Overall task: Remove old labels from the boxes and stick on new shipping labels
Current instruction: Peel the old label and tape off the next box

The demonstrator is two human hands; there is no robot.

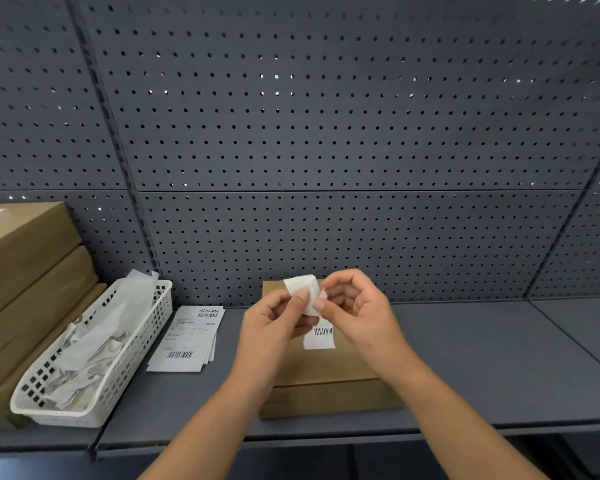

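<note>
Pinching a label (321, 339) between both hands, above the box (326, 375). Left hand (274, 323): thumb and forefinger clamped on the label's upper left edge. Right hand (359, 306): fingertips closed on the edge just beside, other fingers curled. Below the pinch the label hangs free, barcode face toward me. Its lower end is just above or touching the box top; cannot tell which. The upper part folds back over my fingers and shows plain white.

Handling, judged: thin paper, near weightless, limp; creases and tears readily. If one face is adhesive it will cling to skin or to itself, so hold by corners and edges only and keep the layers apart. Cannot tell whether this is an old label off the box or a new one parting from its backing.

Box: brown cardboard, flat, matte, stiff, square edges. It lies on the grey metal shelf (482, 358), against the pegboard (326, 133).

Left of the box:
- a stack of printed labels (187, 337), flat and smooth
- further left, a white plastic lattice basket (94, 419) holding crumpled paper scraps (94, 344)
- at far left, more brown boxes (25, 265), stacked
</note>
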